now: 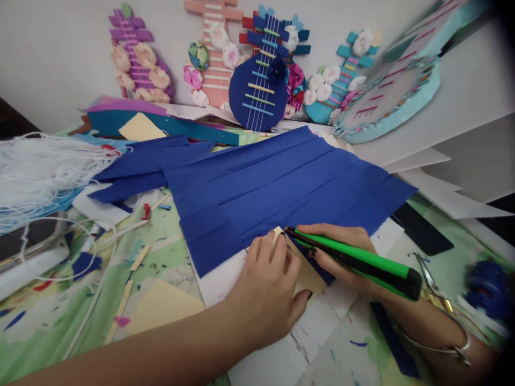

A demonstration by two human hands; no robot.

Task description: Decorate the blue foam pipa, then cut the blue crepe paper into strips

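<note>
My right hand is closed around a green and black box cutter, whose tip points at the edge of a pale yellow card. With fingers laid over that card, my left hand presses it down and grips nothing. Under and beyond the card spreads a creased sheet of blue crepe paper. White paper lies beneath the blue sheet and shows cut marks. The cutter's blade is too small to make out.
Decorated lutes, among them a dark blue lute, lean against the wall. White string is heaped at left, above a phone. Scissors and a blue roll lie at right. Paper scraps and another yellow card litter the table.
</note>
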